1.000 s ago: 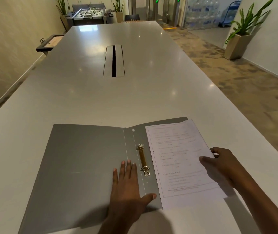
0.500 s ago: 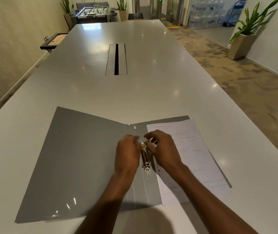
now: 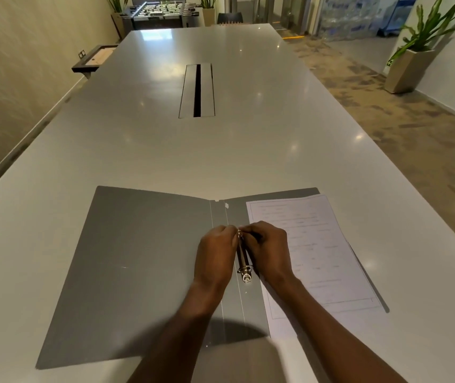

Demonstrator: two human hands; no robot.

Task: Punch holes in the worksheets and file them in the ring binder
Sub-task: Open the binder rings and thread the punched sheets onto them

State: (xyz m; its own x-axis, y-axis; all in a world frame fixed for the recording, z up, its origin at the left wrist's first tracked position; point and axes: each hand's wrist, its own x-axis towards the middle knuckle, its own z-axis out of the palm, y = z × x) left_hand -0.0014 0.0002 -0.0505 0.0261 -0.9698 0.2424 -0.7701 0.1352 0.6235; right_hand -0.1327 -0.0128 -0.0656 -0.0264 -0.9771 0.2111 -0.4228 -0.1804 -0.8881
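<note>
A grey ring binder (image 3: 138,266) lies open and flat on the long white table (image 3: 221,156). Its metal ring mechanism (image 3: 244,269) runs along the spine. My left hand (image 3: 215,252) and my right hand (image 3: 269,250) both pinch the far ring of that mechanism from either side, fingertips meeting at its top. The near ring is visible and closed. A stack of white printed worksheets (image 3: 320,252) rests on the binder's right cover, just right of the rings, with its left edge partly under my right hand.
A cable slot (image 3: 197,91) sits in the table's middle. The table's right edge drops to a carpeted floor with a potted plant (image 3: 414,51). A small dark shelf (image 3: 93,60) juts from the left wall. A foosball table (image 3: 162,9) stands beyond the far end.
One second ago my left hand lay flat on the left cover and my right hand held the worksheets' edge. Both hands then moved onto the ring mechanism and stay pinched on its far ring.
</note>
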